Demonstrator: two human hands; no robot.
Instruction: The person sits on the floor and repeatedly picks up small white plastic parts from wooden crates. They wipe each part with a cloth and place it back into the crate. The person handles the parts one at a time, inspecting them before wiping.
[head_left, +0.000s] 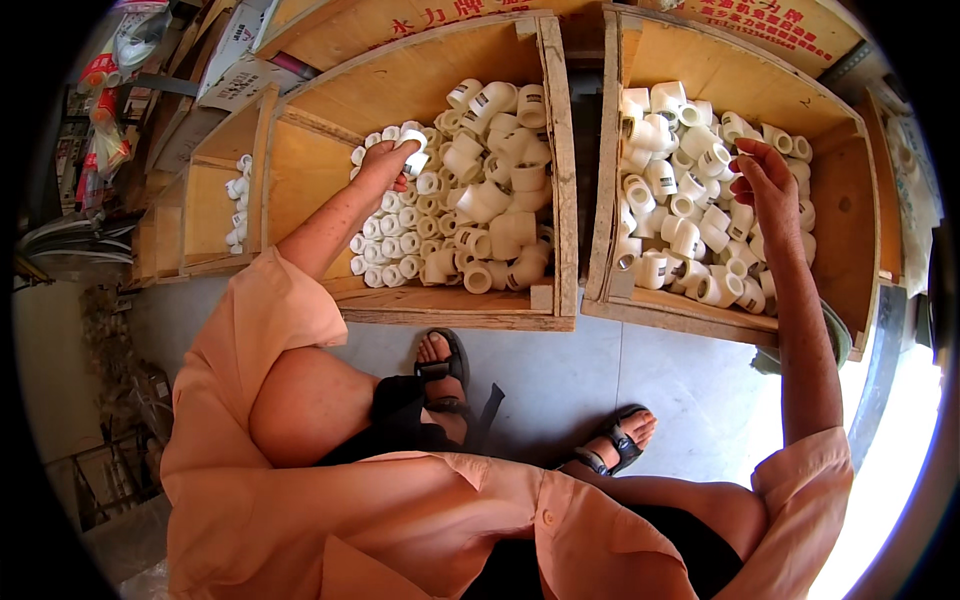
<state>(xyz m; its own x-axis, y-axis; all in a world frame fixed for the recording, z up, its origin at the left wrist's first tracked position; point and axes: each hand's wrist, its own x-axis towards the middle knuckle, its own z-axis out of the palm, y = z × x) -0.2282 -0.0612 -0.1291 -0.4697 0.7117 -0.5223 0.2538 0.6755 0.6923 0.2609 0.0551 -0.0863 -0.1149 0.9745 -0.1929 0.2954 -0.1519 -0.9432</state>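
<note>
My left hand (384, 163) grips a white plastic pipe elbow (417, 164), thumb laid across its top. Below it lies the middle wooden crate (309, 191). Small white fittings (390, 225) stand in rows in its centre, and larger white elbows (513, 234) are heaped against its right side. Over the back right of the right wooden crate (847, 217), my right hand (769, 180) has its fingers bent and thumb near the forefinger. Loose white pipe fittings (682, 236) lie jumbled beneath it. Whether something small is between those fingertips cannot be made out.
A third wooden crate (196, 214) at the left holds several white fittings (238, 210). Cardboard boxes (244, 86) and hanging plastic packets (105, 112) are at the upper left. A narrow gap (589, 150) separates the two main crates. My sandalled feet (442, 367) rest on the tiled floor (540, 367).
</note>
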